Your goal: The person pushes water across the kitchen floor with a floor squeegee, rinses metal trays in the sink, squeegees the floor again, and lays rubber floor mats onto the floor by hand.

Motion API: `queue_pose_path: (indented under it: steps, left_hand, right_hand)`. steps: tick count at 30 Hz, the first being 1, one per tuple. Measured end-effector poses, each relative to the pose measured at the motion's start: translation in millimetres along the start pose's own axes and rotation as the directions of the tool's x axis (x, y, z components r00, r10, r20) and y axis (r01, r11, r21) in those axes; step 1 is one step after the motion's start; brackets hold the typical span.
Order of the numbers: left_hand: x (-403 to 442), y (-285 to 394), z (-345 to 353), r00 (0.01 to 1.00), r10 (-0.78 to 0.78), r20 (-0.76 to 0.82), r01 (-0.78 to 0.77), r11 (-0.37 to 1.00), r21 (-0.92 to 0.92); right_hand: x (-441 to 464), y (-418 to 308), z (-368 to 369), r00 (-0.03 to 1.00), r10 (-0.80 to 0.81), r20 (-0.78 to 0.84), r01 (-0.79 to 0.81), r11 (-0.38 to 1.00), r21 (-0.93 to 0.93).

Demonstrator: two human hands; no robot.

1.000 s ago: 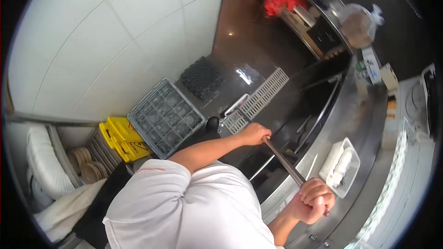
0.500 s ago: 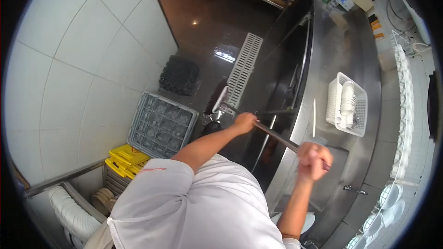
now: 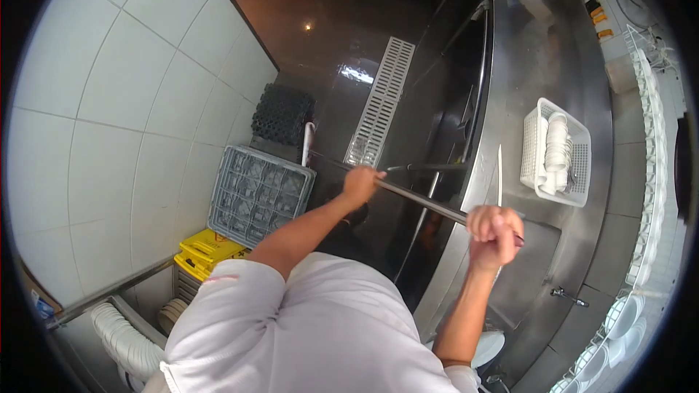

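A long metal pole slants across the view in front of the white shirt. My left hand is wrapped round its middle part. Near the pole's dark red end, my right hand is closed round it. At the far end, a white and red head is by the floor, between the black mat and the white drain grate. The grey glass rack lies just left of that head.
A steel counter runs along the right, with a white basket of stacked white dishes. Yellow caution signs and stacked plates stand at the lower left. White tiled wall bounds the left. The dark floor looks wet.
The pole's head has swung left, from beside the drain grate to beside the black mat and rack. My left hand moved left with the pole. The camera view has turned too.
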State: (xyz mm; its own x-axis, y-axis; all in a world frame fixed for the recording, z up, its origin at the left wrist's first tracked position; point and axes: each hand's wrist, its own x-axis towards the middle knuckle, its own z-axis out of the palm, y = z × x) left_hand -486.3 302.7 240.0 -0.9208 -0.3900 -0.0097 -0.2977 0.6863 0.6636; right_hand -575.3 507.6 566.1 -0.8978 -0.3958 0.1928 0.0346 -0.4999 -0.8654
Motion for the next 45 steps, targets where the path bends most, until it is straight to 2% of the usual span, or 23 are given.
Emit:
queue_pose_path:
  steps: [1, 3, 6, 8, 10, 12, 13, 15, 16, 18, 19, 20, 22, 25, 26, 28, 30, 33, 36, 38, 41, 44, 45]
  left_hand:
    - [9.1, 6.5, 7.1, 0.999, -0.031, 0.021, 0.031, 1.000, -0.004]
    - [18.4, 34.6, 16.9, 0.992, -0.102, 0.080, 0.104, 0.994, -0.016]
    - [34.0, 55.8, 24.6, 0.999, 0.013, 0.037, -0.007, 0.986, -0.164]
    - [48.0, 81.7, 11.7, 0.995, 0.086, 0.043, -0.079, 0.986, -0.147]
    - [47.2, 109.8, -19.2, 0.988, 0.152, 0.031, -0.145, 0.977, -0.158]
    - [37.2, 131.0, -47.8, 0.979, 0.201, -0.018, -0.200, 0.959, -0.199]
    - [26.8, 132.2, -55.2, 0.974, 0.220, -0.051, -0.226, 0.950, -0.215]
    - [3.8, 127.1, -70.7, 0.972, 0.228, 0.049, -0.215, 0.956, -0.199]
    - [-5.1, 125.1, -75.1, 0.968, 0.233, 0.097, -0.213, 0.959, -0.187]
    - [-20.2, 102.6, -48.8, 0.969, 0.141, 0.202, -0.115, 0.984, -0.134]
    - [-25.4, 86.5, -30.8, 0.963, 0.094, 0.252, -0.070, 0.992, -0.103]
    - [-27.3, 70.6, -15.7, 0.946, 0.058, 0.320, -0.030, 0.995, -0.092]
    - [-21.9, 43.8, 11.2, 0.900, -0.016, 0.435, 0.049, 0.997, -0.065]
    - [-7.9, 47.3, 16.0, 0.986, 0.039, 0.165, -0.020, 0.993, -0.114]
    - [-5.7, 52.8, 13.8, 0.993, 0.055, 0.104, -0.043, 0.992, -0.116]
    - [19.0, 60.1, 1.3, 0.986, 0.118, 0.115, -0.095, 0.978, -0.188]
    - [39.3, 75.7, -27.7, 0.963, 0.235, 0.130, -0.195, 0.945, -0.261]
    - [48.4, 106.0, -87.6, 0.917, 0.338, 0.210, -0.307, 0.937, -0.168]
    - [52.2, 126.0, -148.9, 0.899, 0.384, 0.212, -0.369, 0.923, -0.110]
    - [67.6, 120.1, -177.0, 0.892, 0.407, 0.198, -0.403, 0.913, -0.061]
    - [109.6, 82.8, -206.6, 0.905, 0.423, 0.048, -0.421, 0.906, -0.040]
    - [163.3, 40.8, -234.6, 0.925, 0.353, -0.142, -0.360, 0.933, -0.022]
    - [186.3, 22.4, -238.6, 0.941, 0.278, -0.191, -0.284, 0.959, -0.006]
  right_hand:
    - [1.3, -4.7, -9.6, 1.000, -0.014, -0.021, 0.013, 1.000, -0.023]
    - [0.7, -8.9, -9.9, 0.997, -0.020, 0.078, 0.027, 0.996, -0.086]
    - [20.3, -21.8, 6.0, 0.963, -0.045, 0.265, 0.095, 0.979, -0.180]
    - [36.4, -45.0, 20.3, 0.939, -0.084, 0.334, 0.158, 0.967, -0.202]
    - [51.7, -77.4, 33.1, 0.924, -0.173, 0.340, 0.225, 0.967, -0.118]
    - [55.4, -105.1, 45.5, 0.877, -0.190, 0.441, 0.232, 0.972, -0.044]
    - [55.1, -113.5, 43.8, 0.852, -0.151, 0.501, 0.187, 0.982, -0.022]
    - [54.9, -129.2, 33.2, 0.785, -0.084, 0.614, 0.093, 0.996, 0.016]
    - [54.5, -127.2, 25.3, 0.815, -0.018, 0.580, 0.000, 0.999, 0.032]
    - [48.4, -102.3, 2.6, 0.849, 0.114, 0.516, -0.181, 0.980, 0.081]
    - [42.8, -77.0, -2.7, 0.949, 0.147, 0.279, -0.167, 0.985, 0.048]
    - [35.9, -49.0, -3.4, 0.987, 0.160, 0.022, -0.160, 0.987, 0.011]
    - [25.8, -13.3, 5.5, 0.986, 0.148, 0.079, -0.143, 0.988, -0.061]
    - [30.2, -28.7, 34.6, 0.929, 0.114, 0.351, -0.070, 0.988, -0.134]
    - [25.3, -32.5, 43.4, 0.929, 0.113, 0.353, -0.056, 0.984, -0.166]
    - [31.2, -38.6, 61.4, 0.916, 0.085, 0.392, 0.005, 0.975, -0.224]
    - [36.2, -57.8, 75.6, 0.896, -0.035, 0.444, 0.132, 0.973, -0.189]
    - [39.0, -108.5, 92.2, 0.817, -0.249, 0.520, 0.346, 0.933, -0.098]
    - [35.1, -141.7, 112.9, 0.803, -0.408, 0.435, 0.475, 0.878, -0.053]
    - [41.3, -136.6, 122.0, 0.816, -0.446, 0.368, 0.478, 0.879, 0.006]
    - [61.7, -106.4, 137.4, 0.843, -0.453, 0.288, 0.472, 0.881, 0.004]
    - [101.8, -53.6, 161.3, 0.871, -0.422, 0.251, 0.441, 0.897, -0.021]
    - [120.8, -30.1, 168.5, 0.897, -0.387, 0.213, 0.395, 0.919, 0.008]
